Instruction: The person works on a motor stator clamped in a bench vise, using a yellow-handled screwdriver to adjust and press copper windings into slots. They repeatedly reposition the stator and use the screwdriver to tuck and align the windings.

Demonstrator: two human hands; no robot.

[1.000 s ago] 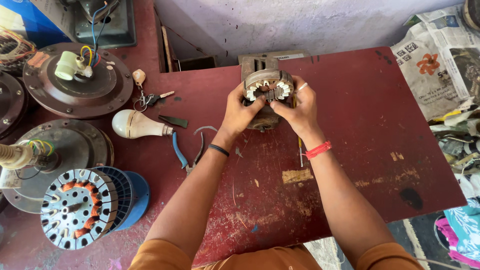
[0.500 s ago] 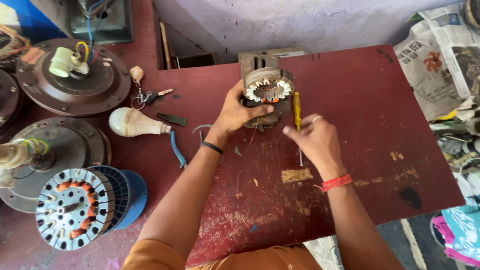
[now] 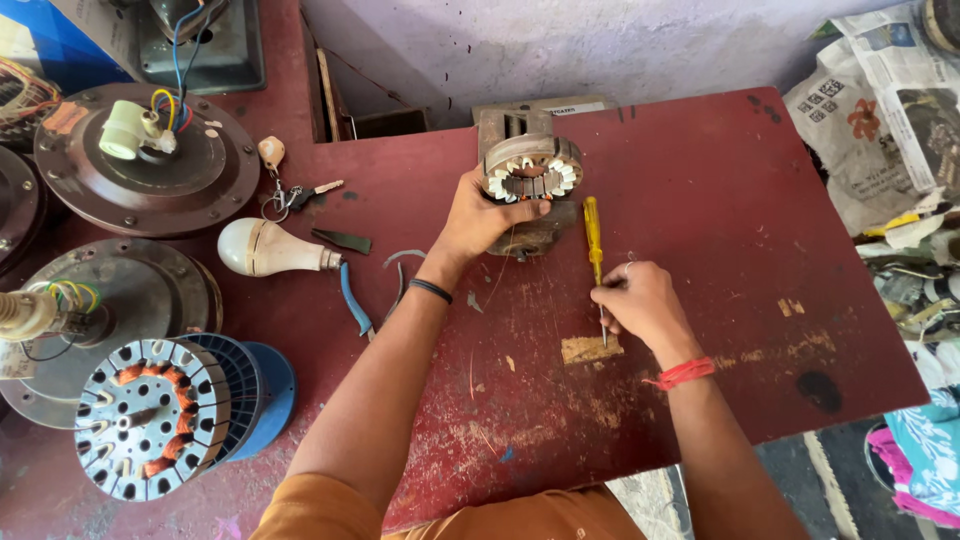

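The stator — a squat metal ring with pale winding slots around its hollow centre — sits at twelve o'clock on the worn red table, atop a grey metal block. The left hand clasps its near rim, fingers curled round it. At three o'clock from that hand, the right hand pinches the shaft of a yellow-handled screwdriver — handle pointing away, tip toward the person. A white bulb lies at nine o'clock.

One screwdriver (yellow), one bulb
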